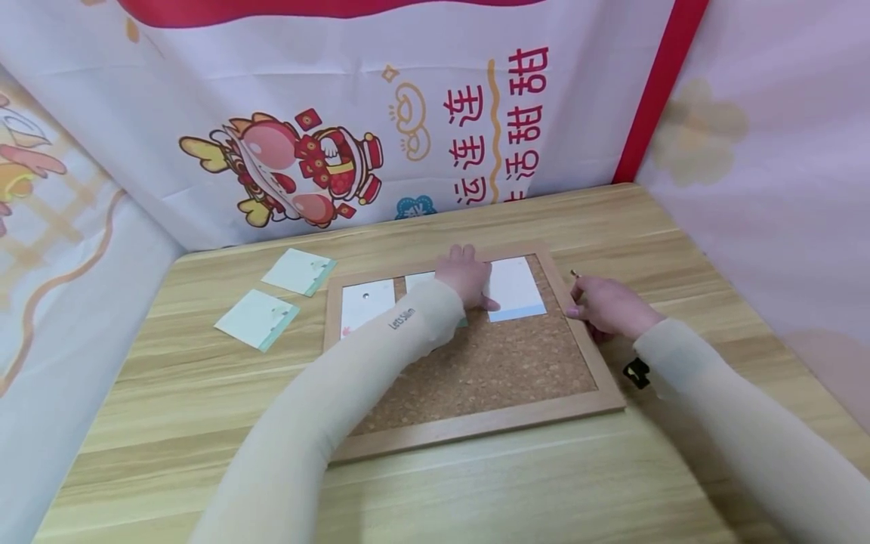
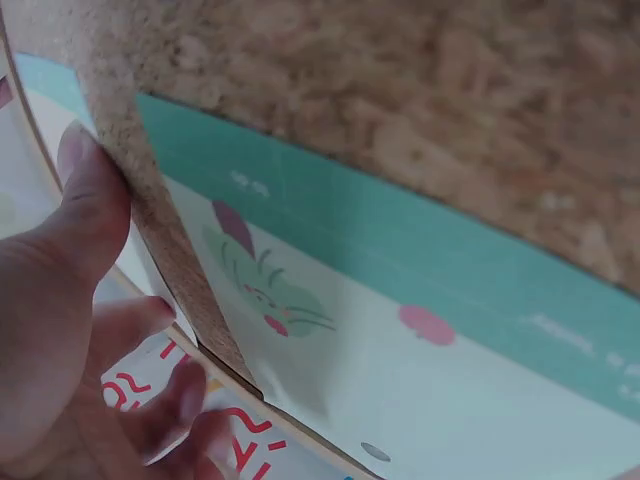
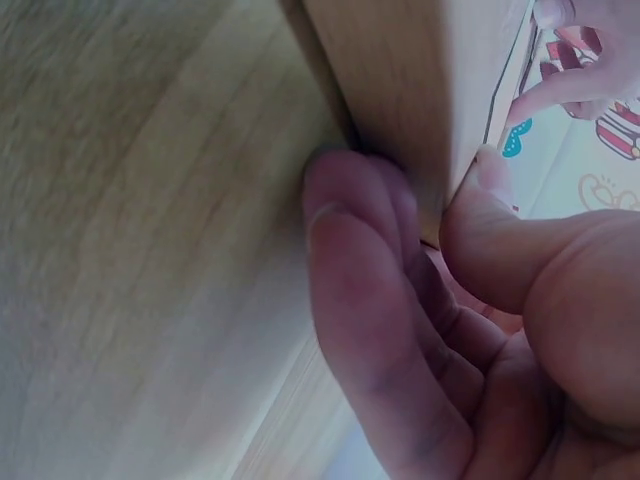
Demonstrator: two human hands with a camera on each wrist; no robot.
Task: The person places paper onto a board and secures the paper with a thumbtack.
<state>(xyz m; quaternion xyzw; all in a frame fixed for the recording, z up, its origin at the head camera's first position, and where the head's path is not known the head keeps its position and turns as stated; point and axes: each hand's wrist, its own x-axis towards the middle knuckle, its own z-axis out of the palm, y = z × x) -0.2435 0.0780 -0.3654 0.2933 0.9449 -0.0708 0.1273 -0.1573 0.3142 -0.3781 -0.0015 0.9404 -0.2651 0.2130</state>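
A wood-framed cork board [image 1: 489, 370] lies on the table with three note cards along its far side. My left hand [image 1: 465, 278] reaches over the gap between the middle card [image 2: 300, 300], green-banded, and the right card [image 1: 516, 291], blue-banded. Its thumb rests on the right card's left edge, and the other fingers extend loosely toward the frame's far edge. With my right hand [image 1: 608, 306] I grip the board's right frame side, thumb on top and fingers [image 3: 360, 290] against the outer side. A tiny gold-coloured item [image 1: 574, 273] shows by those fingers; its kind is unclear.
Two loose green-edged cards [image 1: 299, 270] lie left of the board. The left card [image 1: 360, 302] on the board bears a small round silver spot. A small black object [image 1: 637, 372] shows by the right wrist. Printed cloth [image 1: 340, 68] hangs behind the table.
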